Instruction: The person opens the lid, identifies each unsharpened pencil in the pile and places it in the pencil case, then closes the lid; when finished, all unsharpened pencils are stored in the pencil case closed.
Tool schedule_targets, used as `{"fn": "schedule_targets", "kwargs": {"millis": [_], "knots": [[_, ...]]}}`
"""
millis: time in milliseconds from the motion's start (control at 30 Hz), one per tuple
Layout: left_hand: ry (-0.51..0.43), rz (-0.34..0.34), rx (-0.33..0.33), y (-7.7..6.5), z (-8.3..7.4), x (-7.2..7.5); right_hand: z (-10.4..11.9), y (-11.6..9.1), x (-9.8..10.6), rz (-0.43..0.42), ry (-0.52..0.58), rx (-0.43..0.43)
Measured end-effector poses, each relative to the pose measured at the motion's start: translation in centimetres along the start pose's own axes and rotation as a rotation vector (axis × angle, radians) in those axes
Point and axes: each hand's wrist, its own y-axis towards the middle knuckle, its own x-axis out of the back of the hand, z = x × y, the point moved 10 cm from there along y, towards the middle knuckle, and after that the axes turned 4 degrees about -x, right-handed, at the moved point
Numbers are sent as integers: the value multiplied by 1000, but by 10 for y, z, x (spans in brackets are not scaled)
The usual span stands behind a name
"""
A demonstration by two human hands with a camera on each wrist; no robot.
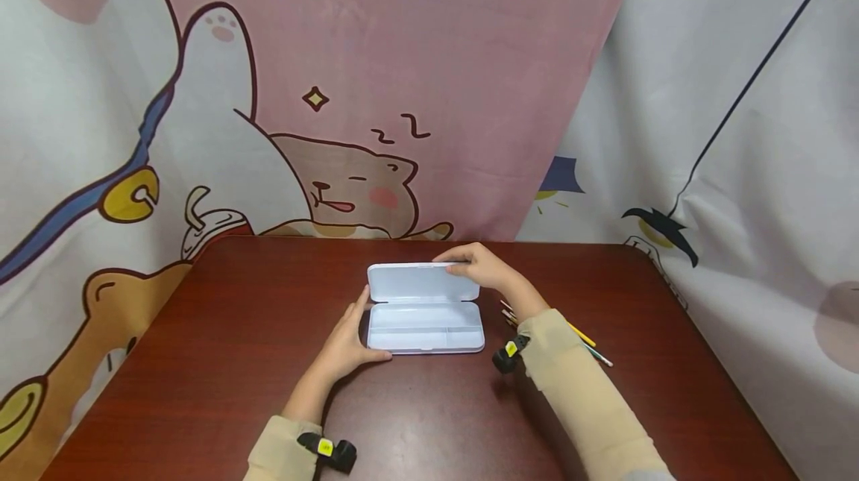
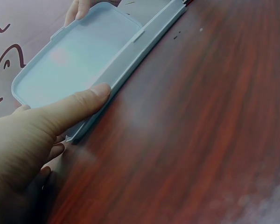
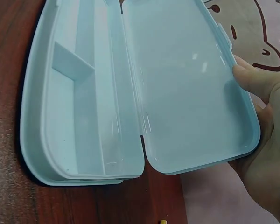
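Observation:
A pale blue plastic pencil case [image 1: 409, 315] lies open on the table, its hinged lid [image 1: 406, 283] raised at the back. Inside, the right wrist view shows a long section and a divider [image 3: 73, 63]; I see nothing lying in the compartments. My left hand [image 1: 344, 339] holds the case's left end, thumb against the front edge and fingers along the side. At the lid's upper right edge, my right hand [image 1: 491, 270] pinches it, thumb on the inner face and fingers behind, partly hidden by the lid.
Several thin pencils, one of them yellow [image 1: 581, 333], lie on the brown wooden table [image 1: 268, 302] to the right of the case, partly covered by the right forearm. Behind the table hangs a cartoon-printed cloth [image 1: 470, 78].

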Motion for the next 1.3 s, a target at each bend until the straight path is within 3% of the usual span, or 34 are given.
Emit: {"fn": "schedule_targets", "kwargs": {"millis": [400, 767, 833, 933, 1067, 1300], "knots": [[21, 13, 3, 1, 1, -1, -8, 11, 3, -5, 21, -59], [53, 23, 3, 1, 1, -1, 5, 0, 13, -100, 16, -33], [55, 21, -1, 1, 1, -1, 22, -9, 18, -129, 14, -16], [57, 13, -8, 1, 1, 1, 29, -17, 26, -176, 32, -14], [66, 10, -7, 0, 2, 0, 20, -30, 38, -258, 42, -23], [67, 15, 8, -1, 3, -2, 21, -72, 59, -413, -3, -22]]}}
